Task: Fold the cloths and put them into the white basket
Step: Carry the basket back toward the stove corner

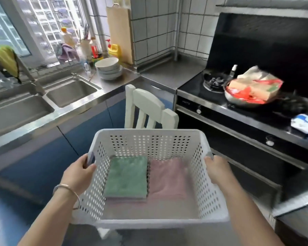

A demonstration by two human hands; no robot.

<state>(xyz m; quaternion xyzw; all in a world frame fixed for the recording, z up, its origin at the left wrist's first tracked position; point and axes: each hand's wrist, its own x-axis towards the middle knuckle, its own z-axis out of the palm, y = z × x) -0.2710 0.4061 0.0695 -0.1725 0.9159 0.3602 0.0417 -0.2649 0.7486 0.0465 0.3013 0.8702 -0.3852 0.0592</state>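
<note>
Between the gripping fingers of the left hand (79, 172) and right hand (216, 168) hung the basket (149, 137), each hand curled on a side handle; inside lay a green cloth (126, 176) beside a pink cloth (169, 180).

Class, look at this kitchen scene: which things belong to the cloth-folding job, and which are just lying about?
Job: white basket, green cloth, pink cloth, left hand, right hand.

Lying about: stacked bowls, white chair, pan with packets, cutting board, sink.
</note>
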